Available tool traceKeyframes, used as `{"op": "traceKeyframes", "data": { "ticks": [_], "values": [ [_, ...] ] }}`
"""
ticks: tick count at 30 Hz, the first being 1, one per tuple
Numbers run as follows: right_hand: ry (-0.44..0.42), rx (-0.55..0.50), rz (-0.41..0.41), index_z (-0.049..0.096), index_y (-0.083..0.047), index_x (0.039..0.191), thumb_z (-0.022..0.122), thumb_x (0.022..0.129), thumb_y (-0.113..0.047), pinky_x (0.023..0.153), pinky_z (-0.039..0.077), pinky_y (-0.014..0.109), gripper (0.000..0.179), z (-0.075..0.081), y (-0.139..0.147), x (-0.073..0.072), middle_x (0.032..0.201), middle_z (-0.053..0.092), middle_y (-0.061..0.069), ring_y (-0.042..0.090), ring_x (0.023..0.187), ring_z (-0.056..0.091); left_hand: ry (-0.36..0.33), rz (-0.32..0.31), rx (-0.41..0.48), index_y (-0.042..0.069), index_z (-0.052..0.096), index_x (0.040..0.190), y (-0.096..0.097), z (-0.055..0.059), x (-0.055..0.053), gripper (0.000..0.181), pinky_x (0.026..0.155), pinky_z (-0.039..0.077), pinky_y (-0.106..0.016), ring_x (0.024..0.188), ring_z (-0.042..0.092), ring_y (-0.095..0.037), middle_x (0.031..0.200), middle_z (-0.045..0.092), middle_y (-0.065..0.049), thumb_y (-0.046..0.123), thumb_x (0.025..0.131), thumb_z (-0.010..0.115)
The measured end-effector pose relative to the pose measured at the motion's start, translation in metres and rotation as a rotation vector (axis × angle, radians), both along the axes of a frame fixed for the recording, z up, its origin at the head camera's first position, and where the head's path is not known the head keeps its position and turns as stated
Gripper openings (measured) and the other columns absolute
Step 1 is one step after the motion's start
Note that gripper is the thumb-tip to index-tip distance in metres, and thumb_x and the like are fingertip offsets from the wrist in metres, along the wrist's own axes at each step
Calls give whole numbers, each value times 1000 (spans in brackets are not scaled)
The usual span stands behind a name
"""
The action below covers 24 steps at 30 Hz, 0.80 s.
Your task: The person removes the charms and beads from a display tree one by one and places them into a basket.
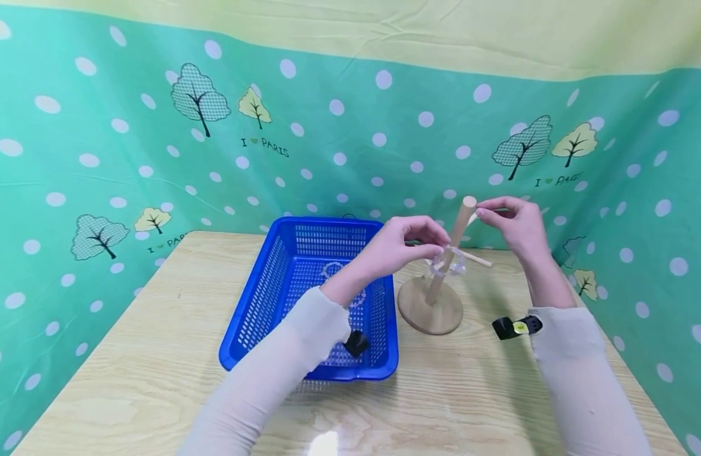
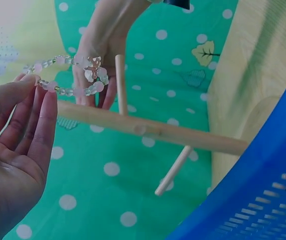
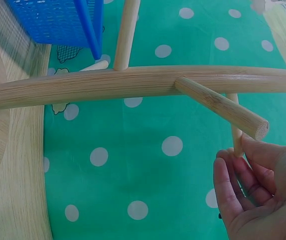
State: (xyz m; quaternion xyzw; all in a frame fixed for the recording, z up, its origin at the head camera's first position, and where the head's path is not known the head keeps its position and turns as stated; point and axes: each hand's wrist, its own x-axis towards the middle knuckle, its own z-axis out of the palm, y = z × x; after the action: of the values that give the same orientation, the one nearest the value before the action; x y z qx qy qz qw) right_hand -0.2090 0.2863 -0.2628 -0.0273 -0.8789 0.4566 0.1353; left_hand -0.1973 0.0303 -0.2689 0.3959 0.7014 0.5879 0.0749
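My left hand [image 1: 404, 244] pinches a bracelet of pink and clear beads [image 2: 98, 86] between thumb and fingertips. A butterfly-shaped charm [image 2: 93, 67] sits on the bracelet's far side, and the loop hangs open beside the wooden stand's post [image 2: 173, 132]. The stand has a round base [image 1: 430, 313] and several thin pegs reaching out from the post. With thumb and fingertips, my right hand [image 1: 518, 231] holds the end of an upper peg [image 3: 236, 125]. Another peg [image 3: 223, 105] crosses in front of it in the right wrist view.
Left of the stand is a blue perforated plastic basket [image 1: 356, 373]. More beaded bracelets [image 1: 332, 270] lie in it, partly behind my left forearm. A green polka-dot cloth [image 1: 339, 158] hangs behind and to the right of the wooden table [image 1: 156, 354].
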Motion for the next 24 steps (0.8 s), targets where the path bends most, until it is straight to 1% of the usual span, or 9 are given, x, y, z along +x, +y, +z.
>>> {"op": "traceKeyframes", "data": {
  "ticks": [7,14,20,24],
  "values": [
    [-2,-3,-2,68,-9,118,67,93,-45,76,46,17,44,0,0,0,96,61,-21,-3,89,57,-5,50,-4,2,69,110,-14,3,-4,17,85,57,-24,91,68,-10,106,72,-14,8,93,69],
    [-14,-13,-5,69,-11,118,67,93,-44,78,45,19,42,0,0,0,96,60,-21,-2,89,57,-28,87,-1,4,69,108,-27,6,-6,16,84,58,-28,91,67,-13,104,72,-11,9,93,69],
    [-13,-8,-6,67,-8,120,67,93,-46,79,45,20,47,0,0,0,95,60,-23,-2,90,57,-18,113,-11,5,69,108,-38,5,-8,14,84,58,-29,91,67,-14,105,72,-10,10,94,68],
    [-18,-13,-6,67,-8,120,67,93,-47,83,45,24,47,1,-1,1,97,60,-20,-2,91,56,-15,130,-20,5,69,108,-44,4,-11,14,86,58,-30,95,68,-20,106,72,-10,10,95,68]
  ]
}}
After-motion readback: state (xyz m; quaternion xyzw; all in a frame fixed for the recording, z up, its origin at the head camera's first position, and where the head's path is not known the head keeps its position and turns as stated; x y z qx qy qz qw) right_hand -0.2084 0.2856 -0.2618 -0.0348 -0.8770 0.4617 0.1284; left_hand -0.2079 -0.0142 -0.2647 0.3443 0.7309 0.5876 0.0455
